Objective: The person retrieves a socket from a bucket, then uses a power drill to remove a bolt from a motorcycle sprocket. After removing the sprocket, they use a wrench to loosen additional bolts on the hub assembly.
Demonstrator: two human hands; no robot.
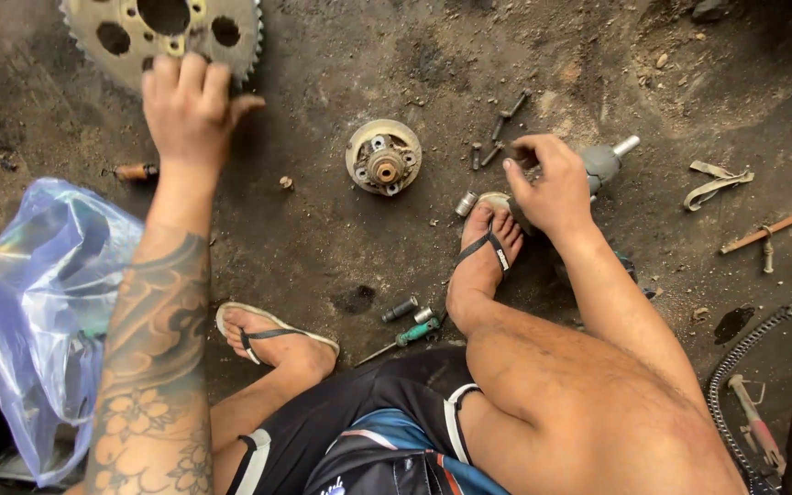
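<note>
Sprocket (139, 32) far left lies under left hand (190, 105), fingers spread; right hand (552, 183) pinches small bolt; hub (383, 157) lies between.

**Around you on the dirt floor**

You have a round hub (383, 157) lying between your feet and the loose bolts (497, 133). A clear plastic bag (43, 312) sits at your left. A green-handled screwdriver (405, 337) and two sockets (409, 311) lie by your sandals, with a chain (735, 376) far right.
</note>
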